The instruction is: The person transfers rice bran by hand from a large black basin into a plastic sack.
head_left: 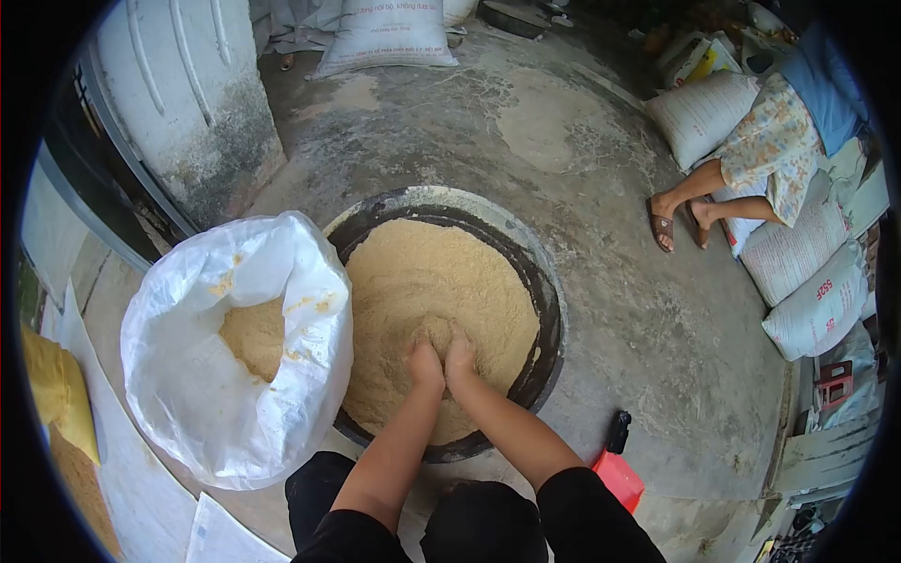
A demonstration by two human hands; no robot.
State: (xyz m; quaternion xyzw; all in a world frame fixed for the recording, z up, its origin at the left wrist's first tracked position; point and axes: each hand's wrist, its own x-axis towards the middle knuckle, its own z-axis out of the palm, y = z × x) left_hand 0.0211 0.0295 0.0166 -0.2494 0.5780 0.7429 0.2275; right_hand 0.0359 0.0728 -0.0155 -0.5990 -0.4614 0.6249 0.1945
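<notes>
A wide black tub [554, 272] stands on the floor in front of me, filled with tan, bran-like meal [441, 263]. My left hand [424, 360] and my right hand [460, 355] are side by side in the middle of it, cupped together around a small heap of the meal. Some fingertips are hidden by the meal. Left of the tub, close against it, is a white plastic sack [178, 375] with its mouth rolled wide, and more of the same meal shows inside.
A red scoop with a black handle [619, 474] lies right of my knees. Full sacks [798, 244] line the right side, where a person in patterned shorts [774, 141] sits. Another printed sack [389, 38] stands at the back. A yellow bag [61, 385] is far left.
</notes>
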